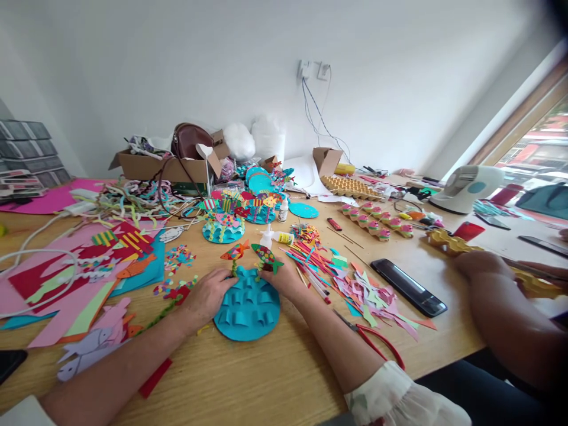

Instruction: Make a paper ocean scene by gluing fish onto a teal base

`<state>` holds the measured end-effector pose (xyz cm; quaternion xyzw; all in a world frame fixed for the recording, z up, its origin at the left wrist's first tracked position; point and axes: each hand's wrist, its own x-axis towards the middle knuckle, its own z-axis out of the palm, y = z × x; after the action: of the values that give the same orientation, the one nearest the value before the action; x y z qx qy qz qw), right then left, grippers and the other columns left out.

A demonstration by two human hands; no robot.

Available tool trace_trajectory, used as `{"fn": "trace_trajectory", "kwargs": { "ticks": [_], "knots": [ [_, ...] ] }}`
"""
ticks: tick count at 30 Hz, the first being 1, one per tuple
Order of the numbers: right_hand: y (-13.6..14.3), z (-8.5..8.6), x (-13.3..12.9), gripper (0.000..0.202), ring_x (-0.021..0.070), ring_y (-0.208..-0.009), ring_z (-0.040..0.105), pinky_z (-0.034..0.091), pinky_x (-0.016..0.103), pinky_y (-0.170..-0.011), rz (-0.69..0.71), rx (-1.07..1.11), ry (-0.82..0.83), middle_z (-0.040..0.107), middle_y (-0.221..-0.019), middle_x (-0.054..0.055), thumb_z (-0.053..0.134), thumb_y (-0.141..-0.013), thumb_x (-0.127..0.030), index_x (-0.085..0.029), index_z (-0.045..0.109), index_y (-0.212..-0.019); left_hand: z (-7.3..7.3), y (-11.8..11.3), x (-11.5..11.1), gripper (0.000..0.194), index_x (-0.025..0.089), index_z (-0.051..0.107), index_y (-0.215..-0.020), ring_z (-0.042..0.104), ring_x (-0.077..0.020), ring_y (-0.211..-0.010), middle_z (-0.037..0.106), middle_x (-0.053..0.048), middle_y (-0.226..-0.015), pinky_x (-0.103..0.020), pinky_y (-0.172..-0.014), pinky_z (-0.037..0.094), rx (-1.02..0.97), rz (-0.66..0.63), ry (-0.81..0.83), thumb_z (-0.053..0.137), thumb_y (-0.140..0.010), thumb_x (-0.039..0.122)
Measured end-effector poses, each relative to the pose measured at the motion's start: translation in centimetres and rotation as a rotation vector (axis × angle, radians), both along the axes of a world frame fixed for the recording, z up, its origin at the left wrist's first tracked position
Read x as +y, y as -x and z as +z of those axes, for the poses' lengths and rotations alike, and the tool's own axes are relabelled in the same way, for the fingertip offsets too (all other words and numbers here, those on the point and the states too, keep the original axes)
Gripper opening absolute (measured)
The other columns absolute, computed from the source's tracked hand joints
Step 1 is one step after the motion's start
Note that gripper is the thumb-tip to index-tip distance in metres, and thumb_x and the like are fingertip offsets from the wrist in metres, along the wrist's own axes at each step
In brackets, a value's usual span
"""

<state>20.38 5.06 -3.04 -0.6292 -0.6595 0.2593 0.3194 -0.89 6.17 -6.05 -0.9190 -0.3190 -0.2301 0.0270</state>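
A round blue paper disc with rows of curled paper strips lies on the table before me. Two decorated paper fish stand on twisted yellow-green stems at its far edge: an orange fish on the left and a green spotted fish on the right. My left hand is closed at the disc's left edge, fingertips at the base of the orange fish's stem. My right hand is closed behind the green fish, by its stem; its fingertips are partly hidden.
Finished fish discs and glue bottles stand beyond. Paper scraps, red-handled scissors and a phone lie right; coloured paper sheets left. Another person's arm rests at far right.
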Motion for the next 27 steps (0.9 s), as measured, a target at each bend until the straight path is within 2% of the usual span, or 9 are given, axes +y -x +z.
{"fn": "trace_trajectory", "kwargs": {
  "ticks": [9, 14, 27],
  "knots": [
    [0.5, 0.5, -0.2, 0.005, 0.0099, -0.060, 0.049, 0.035, 0.019, -0.053, -0.005, -0.033, 0.052, 0.057, -0.067, -0.003, 0.060, -0.071, -0.015, -0.017, 0.059, -0.075, -0.2, 0.0, 0.1, 0.035, 0.015, 0.068, -0.102, 0.060, -0.0221, -0.096, 0.067, -0.011, -0.100, -0.036, -0.083, 0.052, 0.023, 0.009, -0.038, 0.040, -0.083, 0.004],
    [0.8, 1.0, -0.4, 0.007, 0.0105, -0.055, 0.048, 0.031, 0.021, -0.049, -0.012, -0.080, 0.080, 0.056, -0.062, -0.003, 0.057, -0.070, -0.013, -0.017, 0.061, -0.075, -0.1, -0.1, 0.0, 0.035, 0.017, 0.068, -0.102, 0.061, -0.0210, -0.094, 0.067, -0.009, -0.099, -0.035, -0.082, 0.053, 0.014, 0.012, -0.027, 0.041, -0.084, 0.005],
    [0.4, -0.1, -0.2, 0.010, 0.0104, -0.059, 0.051, 0.035, 0.019, -0.052, 0.010, -0.066, 0.028, 0.059, -0.069, -0.003, 0.057, -0.070, -0.013, -0.018, 0.059, -0.079, 0.6, -0.1, -0.2, 0.036, 0.016, 0.067, -0.104, 0.059, -0.0214, -0.097, 0.066, -0.010, -0.101, -0.036, -0.085, 0.051, 0.035, 0.009, 0.036, 0.038, -0.084, 0.005]
  ]
}}
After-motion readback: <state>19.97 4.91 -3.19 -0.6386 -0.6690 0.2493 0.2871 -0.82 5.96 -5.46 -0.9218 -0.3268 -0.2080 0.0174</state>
